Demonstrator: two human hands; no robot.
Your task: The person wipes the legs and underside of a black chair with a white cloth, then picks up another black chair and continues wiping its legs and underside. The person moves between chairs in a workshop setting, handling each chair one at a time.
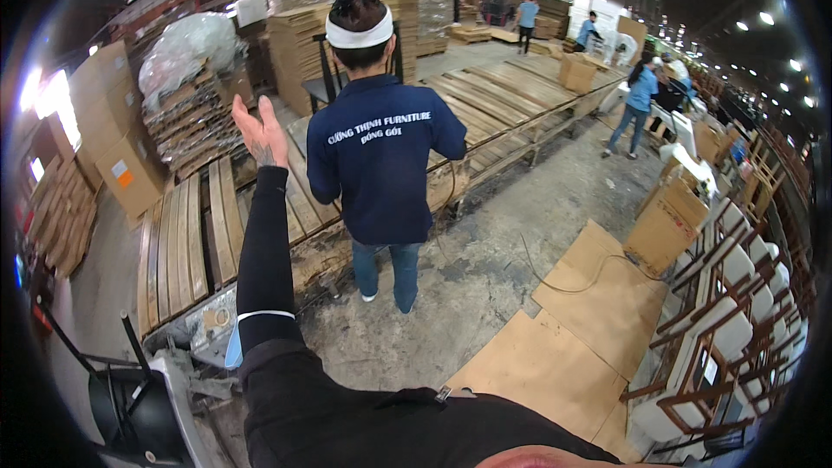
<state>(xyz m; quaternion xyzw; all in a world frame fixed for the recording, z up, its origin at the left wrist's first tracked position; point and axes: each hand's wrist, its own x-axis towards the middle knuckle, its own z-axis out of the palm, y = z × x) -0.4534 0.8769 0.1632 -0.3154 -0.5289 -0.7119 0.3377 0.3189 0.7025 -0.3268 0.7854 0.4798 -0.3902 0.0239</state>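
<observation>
the left hand is raised at the end of a straight, black-sleeved arm, palm open, fingers loosely spread and holding nothing. the right hand does not show in the view, so its state cannot be told.

nearest the open hand are the wooden slat panels lying flat on the low platform just beyond and below it. their long axis runs away from the person, up the picture and leaning slightly right, much the same line as the outstretched arm. they lie ahead and a little left of the fingers, not touching them.

just right of the hand, a person in a dark blue shirt stands facing away, close beside the arm but apart from it. stacked cardboard boxes sit further left, cardboard sheets lie on the concrete floor, and white chair frames crowd the right edge.
</observation>
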